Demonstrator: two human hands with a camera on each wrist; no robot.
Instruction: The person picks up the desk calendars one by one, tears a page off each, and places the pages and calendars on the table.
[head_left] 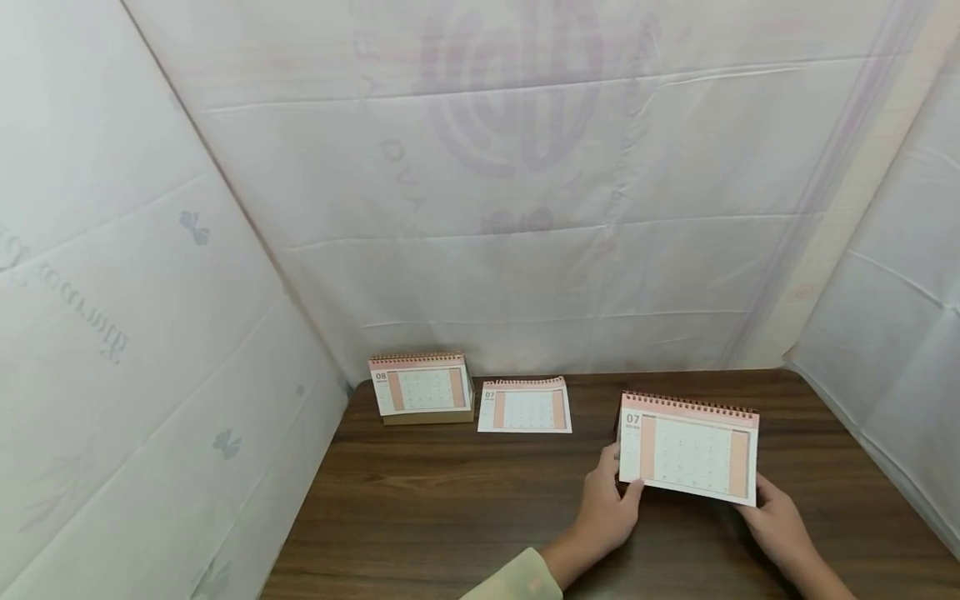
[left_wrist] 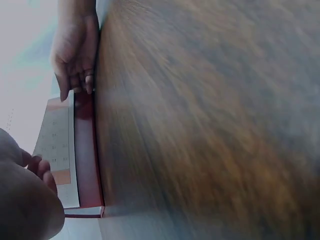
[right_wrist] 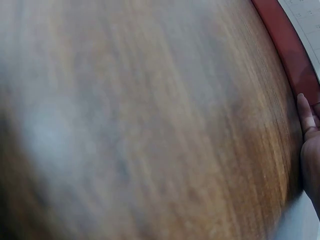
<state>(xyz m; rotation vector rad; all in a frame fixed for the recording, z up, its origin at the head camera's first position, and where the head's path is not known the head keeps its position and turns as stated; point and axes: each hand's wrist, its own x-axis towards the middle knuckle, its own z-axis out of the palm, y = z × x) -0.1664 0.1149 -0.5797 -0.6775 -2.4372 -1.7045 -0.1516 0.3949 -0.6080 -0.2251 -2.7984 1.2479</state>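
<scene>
A desk calendar (head_left: pixel 688 454) with a pink header, wire rings along its top and the number 07 stands at the right of the table, facing me. My left hand (head_left: pixel 604 507) grips its lower left corner, thumb in front at the bottom edge and the other fingers mostly hidden. At the lower right corner my right hand (head_left: pixel 780 518) holds the side edge. The left wrist view shows the calendar's red base (left_wrist: pixel 88 150) down at the tabletop. In the right wrist view, a finger of the right hand (right_wrist: pixel 311 155) lies against that base.
Further left, a loose 07 calendar sheet (head_left: pixel 525 408) with a torn ring edge lies on the dark wooden table (head_left: pixel 420 500). Beside it stands a second desk calendar (head_left: pixel 422 390) marked 08, on a tan base. Pale cloth walls (head_left: pixel 525 283) enclose the back and both sides.
</scene>
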